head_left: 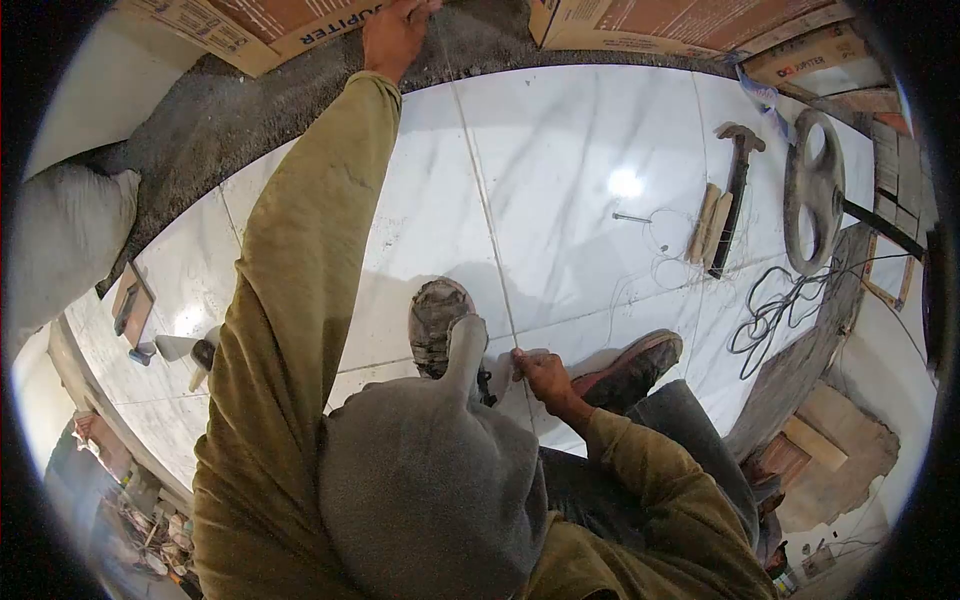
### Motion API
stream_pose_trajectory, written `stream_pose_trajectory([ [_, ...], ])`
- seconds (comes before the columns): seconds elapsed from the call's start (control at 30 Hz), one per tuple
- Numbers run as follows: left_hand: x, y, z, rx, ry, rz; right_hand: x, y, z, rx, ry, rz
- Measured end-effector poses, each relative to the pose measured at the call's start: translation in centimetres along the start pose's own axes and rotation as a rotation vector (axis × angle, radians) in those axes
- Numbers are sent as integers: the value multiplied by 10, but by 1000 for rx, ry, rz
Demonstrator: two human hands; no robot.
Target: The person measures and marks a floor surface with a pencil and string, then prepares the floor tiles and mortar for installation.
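Observation:
A thin string (481,190) runs over the white marbled floor tiles (420,200), close to a joint between them. My left hand (397,38) reaches far forward to the top edge of the view, beside a cardboard box (300,35). Its fingers are closed at the string's far part, partly cut off by the edge. Close to my body, my right hand (548,380) pinches the string between thumb and fingers. One shoe (438,320) stands left of the string, another shoe (640,365) right of my right hand. Grey cloth (430,480) covers the lower middle.
On the tiles to the right lie a hammer (738,190), wooden pieces (708,225), a nail (631,217), a double suction cup lifter (815,190) and a tangled cord (775,315). A trowel (190,352) lies left. Rough mortar (220,115) borders the tiles; another box (680,30) stands ahead.

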State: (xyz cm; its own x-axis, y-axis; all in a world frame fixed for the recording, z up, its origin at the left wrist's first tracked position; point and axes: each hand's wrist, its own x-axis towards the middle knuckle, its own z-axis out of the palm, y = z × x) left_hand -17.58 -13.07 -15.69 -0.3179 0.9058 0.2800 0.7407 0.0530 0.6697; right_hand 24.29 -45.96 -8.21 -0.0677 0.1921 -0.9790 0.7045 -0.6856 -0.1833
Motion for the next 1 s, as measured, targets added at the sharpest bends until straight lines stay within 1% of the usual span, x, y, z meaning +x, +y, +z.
stream_pose_trajectory([
  [0.03,-1,-8,5,0,5,0,3,5,2,-3,2,-3],
  [0.1,-2,-30,19,46,135,176,12,21,6,-11,55,-158],
  [0.23,-7,-36,20,-39,82,108,7,12,3,-42,25,-76],
  [0.3,-6,-41,24,68,122,137,7,10,2,-73,10,-94],
  [0.33,-6,-38,24,67,122,138,11,15,4,-73,11,-94],
  [0.4,-7,-29,20,33,98,122,20,31,9,-50,69,-220],
  [0.43,-7,-30,22,31,95,123,18,25,7,-47,71,-218],
  [0.5,-10,-33,29,32,108,56,10,13,0,-176,9,-112],
  [0.53,-9,-29,25,33,111,55,9,11,0,-179,10,-114],
  [0.6,-8,-21,16,-183,15,-4,8,9,1,-141,35,-150],
  [0.63,-9,-27,20,-182,16,-5,8,9,2,-142,34,-150],
  [0.7,-8,-38,27,40,130,163,8,10,2,-113,13,-115],
  [0.73,-8,-32,24,41,133,164,7,8,1,-114,13,-117],
  [0.8,-13,-19,17,-86,81,4,3,3,0,-124,-28,-42],
  [0.83,-10,-21,15,-81,91,6,8,9,3,-129,-28,-51],
  [0.9,-13,-26,20,-50,108,118,12,37,14,-41,116,-360],
  [1.0,-14,-19,13,-74,53,146,7,27,10,-135,73,-299],
])
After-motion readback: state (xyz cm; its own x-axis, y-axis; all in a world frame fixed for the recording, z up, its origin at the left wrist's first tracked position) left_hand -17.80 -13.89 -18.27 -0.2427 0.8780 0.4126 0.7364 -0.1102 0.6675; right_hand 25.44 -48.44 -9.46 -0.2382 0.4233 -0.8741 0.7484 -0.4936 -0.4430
